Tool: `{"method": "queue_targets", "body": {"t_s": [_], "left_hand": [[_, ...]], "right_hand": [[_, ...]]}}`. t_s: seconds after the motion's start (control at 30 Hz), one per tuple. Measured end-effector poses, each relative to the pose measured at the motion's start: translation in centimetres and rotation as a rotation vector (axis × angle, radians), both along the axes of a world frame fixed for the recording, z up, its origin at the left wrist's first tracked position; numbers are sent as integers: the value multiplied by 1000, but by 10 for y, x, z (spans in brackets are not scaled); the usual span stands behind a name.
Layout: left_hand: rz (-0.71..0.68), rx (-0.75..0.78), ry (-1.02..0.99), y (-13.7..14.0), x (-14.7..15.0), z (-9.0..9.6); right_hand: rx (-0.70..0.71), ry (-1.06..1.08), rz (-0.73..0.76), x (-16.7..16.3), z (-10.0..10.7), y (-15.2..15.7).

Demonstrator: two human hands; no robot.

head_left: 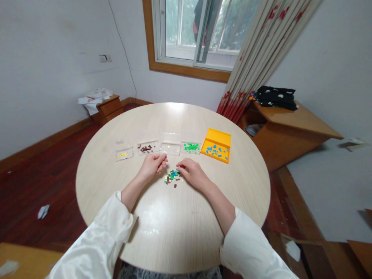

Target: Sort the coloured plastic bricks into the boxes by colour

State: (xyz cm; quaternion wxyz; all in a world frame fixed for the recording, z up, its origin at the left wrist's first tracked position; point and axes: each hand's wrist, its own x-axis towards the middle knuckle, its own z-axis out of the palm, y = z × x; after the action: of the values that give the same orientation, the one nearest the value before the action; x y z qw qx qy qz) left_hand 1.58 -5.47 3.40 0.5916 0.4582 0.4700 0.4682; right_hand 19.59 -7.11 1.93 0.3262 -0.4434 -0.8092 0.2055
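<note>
A small mixed pile of toy building bricks [173,175] in green, blue, brown and pale yellow lies between my hands on the round table [174,224]. My left hand [151,166] is closed in a pinch just in front of the middle clear box [170,148]; whatever its fingertips hold is too small to make out. At the pile's right edge, my right hand [191,173] bends its fingers together, and what is between them is hidden. One brown brick [175,186] lies a little apart, on the near side of the pile.
Behind my hands stand a clear box of yellow bricks [124,154], one of brown bricks [147,148], one of green bricks [190,147], and an open orange case [216,135] holding blue bricks. A wooden cabinet [290,128] stands beyond the table's right side.
</note>
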Motion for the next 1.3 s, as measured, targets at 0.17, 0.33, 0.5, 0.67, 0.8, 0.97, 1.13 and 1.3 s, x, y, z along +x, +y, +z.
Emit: {"method": "queue_targets", "body": {"t_s": [0.17, 0.33, 0.5, 0.67, 0.8, 0.97, 1.13, 1.3], "left_hand": [[145, -62, -120, 8, -10, 1], [283, -89, -275, 19, -21, -2], [430, -137, -421, 30, -34, 0], [476, -115, -488, 28, -42, 4], [454, -106, -503, 26, -44, 4], [472, -107, -486, 27, -44, 4], [430, -80, -481, 26, -46, 2], [192, -155, -325, 22, -39, 0]], "right_hand": [[-37, -40, 20, 0, -2, 1], [-71, -68, 32, 1, 1, 0], [-117, -115, 17, 3, 4, 0], [-136, -137, 19, 3, 6, -1], [-150, -132, 18, 4, 7, -2], [-165, -133, 11, 7, 6, -1], [-206, -129, 21, 7, 5, 0], [-210, -131, 14, 5, 7, -1]]}}
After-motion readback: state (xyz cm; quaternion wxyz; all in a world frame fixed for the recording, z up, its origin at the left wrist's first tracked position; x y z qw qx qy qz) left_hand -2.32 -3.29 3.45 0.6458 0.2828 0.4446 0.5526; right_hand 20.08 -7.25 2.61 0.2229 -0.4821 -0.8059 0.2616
